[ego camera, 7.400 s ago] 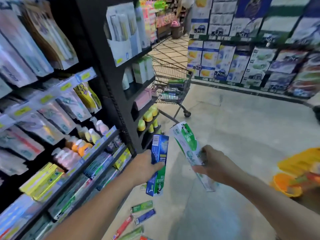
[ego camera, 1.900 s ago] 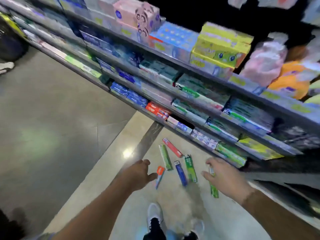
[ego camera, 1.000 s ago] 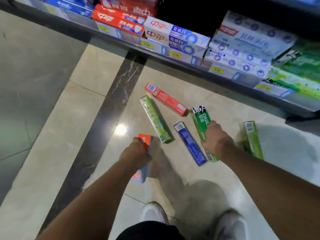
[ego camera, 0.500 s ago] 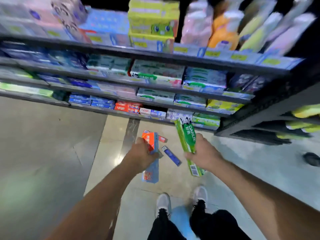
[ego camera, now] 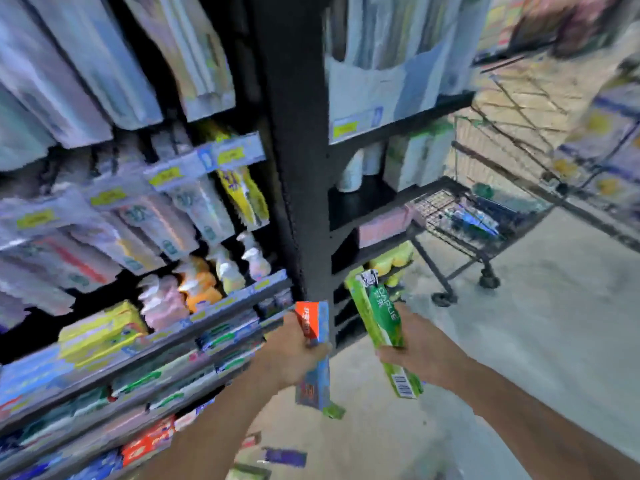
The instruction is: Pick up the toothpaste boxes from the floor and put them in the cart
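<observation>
We note two toothpaste boxes held upright: the orange-and-blue box (ego camera: 313,355) clasped in the left hand (ego camera: 294,355), the green box (ego camera: 382,332) clasped in the right hand (ego camera: 420,355). Both are raised in front of the black shelf post (ego camera: 298,150). A blue box (ego camera: 284,457) lies on the floor below. The wire cart (ego camera: 485,216) stands well apart, up right.

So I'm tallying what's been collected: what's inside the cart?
The cart basket holds blurred blue and green packages, apparently boxes. Motion blur and the wire sides hide their number and labels.
</observation>
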{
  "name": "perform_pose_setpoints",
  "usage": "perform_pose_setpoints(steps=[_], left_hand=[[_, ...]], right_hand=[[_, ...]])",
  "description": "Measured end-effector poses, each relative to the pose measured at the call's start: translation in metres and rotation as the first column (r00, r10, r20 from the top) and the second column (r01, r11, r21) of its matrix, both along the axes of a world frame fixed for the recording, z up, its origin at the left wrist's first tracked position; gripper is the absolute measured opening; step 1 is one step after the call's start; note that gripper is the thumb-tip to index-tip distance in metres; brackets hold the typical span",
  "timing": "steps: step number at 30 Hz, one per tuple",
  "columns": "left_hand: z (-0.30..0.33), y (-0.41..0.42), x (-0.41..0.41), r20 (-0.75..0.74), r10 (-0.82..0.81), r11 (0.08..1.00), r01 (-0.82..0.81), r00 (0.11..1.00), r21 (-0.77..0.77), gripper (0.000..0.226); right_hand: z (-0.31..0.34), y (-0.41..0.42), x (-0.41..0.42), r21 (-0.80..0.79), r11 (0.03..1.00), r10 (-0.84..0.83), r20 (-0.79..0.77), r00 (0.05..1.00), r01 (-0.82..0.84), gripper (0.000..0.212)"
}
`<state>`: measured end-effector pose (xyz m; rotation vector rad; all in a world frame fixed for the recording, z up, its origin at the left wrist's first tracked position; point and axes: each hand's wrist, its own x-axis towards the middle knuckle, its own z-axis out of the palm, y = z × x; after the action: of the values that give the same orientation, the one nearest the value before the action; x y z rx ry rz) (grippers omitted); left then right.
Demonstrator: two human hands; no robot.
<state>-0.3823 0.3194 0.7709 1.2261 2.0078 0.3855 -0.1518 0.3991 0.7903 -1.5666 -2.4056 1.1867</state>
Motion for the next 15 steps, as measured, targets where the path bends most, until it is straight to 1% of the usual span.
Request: perform_pose_setpoints(steps=[2, 5, 7, 9, 11, 13, 15], left_hand=[[0.015, 0.048, 0.047, -0.028, -0.102, 0.995, 0.102, 0.994, -0.008, 0.055], [0.034, 0.118, 0.126, -0.035, -0.198, 0.980, 0.198, 0.980, 0.020, 0.056], [0.036, 0.161, 0.172, -0.008, -0.252, 0.966, 0.252, 0.968, 0.049, 0.065], [0.033, 0.203, 0.218, 0.023, -0.306, 0.950, 0.304, 0.952, 0.064, 0.073], [0.034, 0.238, 0.262, 0.048, -0.337, 0.941, 0.334, 0.940, 0.061, 0.070], [0.039, 0.265, 0.304, 0.050, -0.343, 0.939, 0.340, 0.938, 0.056, 0.068], [0.042, 0.291, 0.339, 0.058, -0.374, 0.927, 0.373, 0.926, 0.032, 0.060]], right_hand=[[0.015, 0.030, 0.054, 0.027, 0.993, -0.115, 0.021, 0.993, 0.115, 0.051], [0.034, 0.076, 0.135, 0.076, 0.968, -0.246, 0.091, 0.965, 0.240, 0.061], [0.041, 0.102, 0.184, 0.102, 0.953, -0.297, 0.107, 0.949, 0.287, 0.068], [0.046, 0.124, 0.235, 0.107, 0.936, -0.343, 0.089, 0.935, 0.334, 0.064], [0.050, 0.142, 0.278, 0.110, 0.920, -0.384, 0.068, 0.921, 0.375, 0.059], [0.048, 0.160, 0.316, 0.103, 0.906, -0.418, 0.084, 0.904, 0.410, 0.064], [0.045, 0.179, 0.346, 0.091, 0.892, -0.451, 0.102, 0.887, 0.443, 0.068]])
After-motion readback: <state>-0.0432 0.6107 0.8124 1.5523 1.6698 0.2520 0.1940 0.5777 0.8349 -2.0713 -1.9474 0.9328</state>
